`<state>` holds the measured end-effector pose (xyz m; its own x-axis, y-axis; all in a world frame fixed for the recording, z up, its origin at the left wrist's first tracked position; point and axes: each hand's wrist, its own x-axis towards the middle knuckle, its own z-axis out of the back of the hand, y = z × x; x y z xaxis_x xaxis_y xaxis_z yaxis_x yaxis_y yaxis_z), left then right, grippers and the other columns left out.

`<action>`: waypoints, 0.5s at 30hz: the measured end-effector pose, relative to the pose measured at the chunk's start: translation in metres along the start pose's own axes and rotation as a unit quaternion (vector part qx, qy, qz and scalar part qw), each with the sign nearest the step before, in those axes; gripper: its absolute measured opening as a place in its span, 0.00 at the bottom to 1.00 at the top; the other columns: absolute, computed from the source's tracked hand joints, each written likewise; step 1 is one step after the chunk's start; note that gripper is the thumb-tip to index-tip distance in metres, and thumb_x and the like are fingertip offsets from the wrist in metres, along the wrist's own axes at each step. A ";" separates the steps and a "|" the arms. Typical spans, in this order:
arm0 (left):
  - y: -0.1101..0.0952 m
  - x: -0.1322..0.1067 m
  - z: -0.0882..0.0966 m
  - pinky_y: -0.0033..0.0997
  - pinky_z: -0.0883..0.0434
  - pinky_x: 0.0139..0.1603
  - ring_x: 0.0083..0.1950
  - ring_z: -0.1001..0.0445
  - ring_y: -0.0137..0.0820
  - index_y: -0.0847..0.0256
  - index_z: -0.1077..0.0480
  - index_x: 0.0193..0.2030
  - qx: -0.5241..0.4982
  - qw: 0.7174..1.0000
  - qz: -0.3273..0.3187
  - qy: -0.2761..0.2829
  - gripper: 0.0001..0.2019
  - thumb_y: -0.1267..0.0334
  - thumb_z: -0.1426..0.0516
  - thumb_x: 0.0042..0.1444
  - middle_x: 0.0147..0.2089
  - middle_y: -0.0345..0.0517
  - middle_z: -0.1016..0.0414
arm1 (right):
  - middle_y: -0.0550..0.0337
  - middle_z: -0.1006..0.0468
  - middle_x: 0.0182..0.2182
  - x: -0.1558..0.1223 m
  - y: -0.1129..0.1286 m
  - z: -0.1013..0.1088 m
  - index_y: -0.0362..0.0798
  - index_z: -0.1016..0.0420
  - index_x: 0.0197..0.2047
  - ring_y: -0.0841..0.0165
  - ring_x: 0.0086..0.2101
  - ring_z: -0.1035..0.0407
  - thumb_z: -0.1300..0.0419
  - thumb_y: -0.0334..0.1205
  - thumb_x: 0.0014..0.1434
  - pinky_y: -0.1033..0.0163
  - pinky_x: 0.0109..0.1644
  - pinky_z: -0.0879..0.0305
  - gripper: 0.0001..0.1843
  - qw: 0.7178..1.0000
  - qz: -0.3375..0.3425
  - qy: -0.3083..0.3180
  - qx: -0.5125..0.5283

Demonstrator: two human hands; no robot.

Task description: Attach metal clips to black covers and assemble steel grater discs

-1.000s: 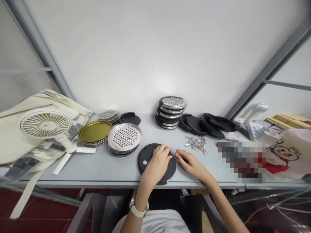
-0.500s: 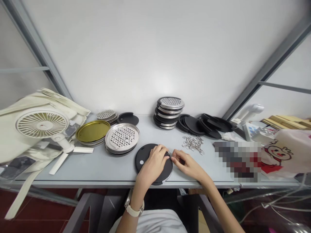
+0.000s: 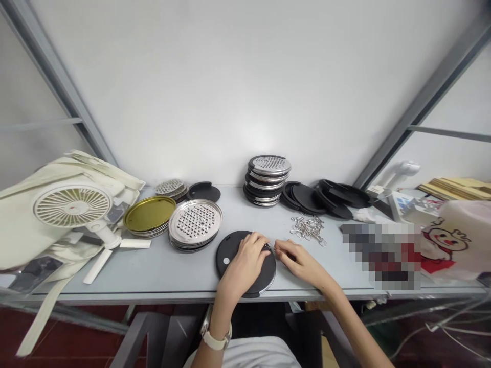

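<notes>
A round black disc [image 3: 227,278] with a metal rim along its right edge lies flat near the table's front edge. My left hand [image 3: 249,258] rests over it, fingers bent onto its upper right edge and gripping there. Beside that edge, my right hand [image 3: 297,259] has its fingers closed in a pinch. A thin shiny metal wire piece [image 3: 273,248] shows in small part between the two hands; the fingers hide most of it. Behind my right hand is a loose pile of wire loops [image 3: 308,228].
Left of the disc stand a stack of perforated metal grater plates [image 3: 195,222] and a stack of gold-coloured round plates [image 3: 149,213]. At the back are stacked assembled discs [image 3: 267,181] and several black discs [image 3: 307,198]. A white fan [image 3: 72,207] is far left, a printed bag [image 3: 456,240] far right.
My right hand has drawn slightly away from my left, and less of the metal piece shows between them. The whole view has shifted a little; the disc stays under my left hand.
</notes>
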<state>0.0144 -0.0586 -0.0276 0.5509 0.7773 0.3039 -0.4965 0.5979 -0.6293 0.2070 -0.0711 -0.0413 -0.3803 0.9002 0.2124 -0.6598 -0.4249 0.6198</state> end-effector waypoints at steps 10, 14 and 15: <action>0.000 0.000 0.000 0.38 0.37 0.58 0.52 0.35 0.34 0.57 0.34 0.50 -0.013 1.000 -0.003 -0.005 0.10 0.67 0.51 0.65 0.50 0.44 0.33 | 0.67 0.39 0.23 0.000 0.001 -0.001 0.49 0.44 0.28 0.69 0.28 0.40 0.57 0.42 0.69 0.63 0.39 0.44 0.17 1.000 -0.012 0.002 0.004; 0.003 0.002 -0.001 0.38 0.37 0.58 0.52 0.34 0.34 0.58 0.34 0.49 -0.022 1.000 -0.007 -0.005 0.09 0.67 0.51 0.65 0.50 0.45 0.32 | 0.66 0.38 0.23 0.001 0.002 -0.001 0.49 0.43 0.28 0.69 0.28 0.39 0.56 0.42 0.69 0.63 0.38 0.43 0.17 1.000 -0.015 -0.008 0.006; 0.004 0.004 -0.001 0.39 0.37 0.58 0.52 0.34 0.35 0.58 0.33 0.49 -0.025 1.000 -0.007 -0.005 0.09 0.67 0.51 0.65 0.50 0.45 0.32 | 0.66 0.37 0.23 0.001 0.002 -0.001 0.49 0.42 0.28 0.69 0.28 0.39 0.56 0.42 0.69 0.63 0.38 0.43 0.16 1.000 -0.017 -0.011 0.007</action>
<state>0.0148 -0.0531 -0.0297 0.5508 0.7711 0.3194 -0.4549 0.5982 -0.6598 0.2043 -0.0714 -0.0407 -0.3443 0.9157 0.2074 -0.6633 -0.3936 0.6365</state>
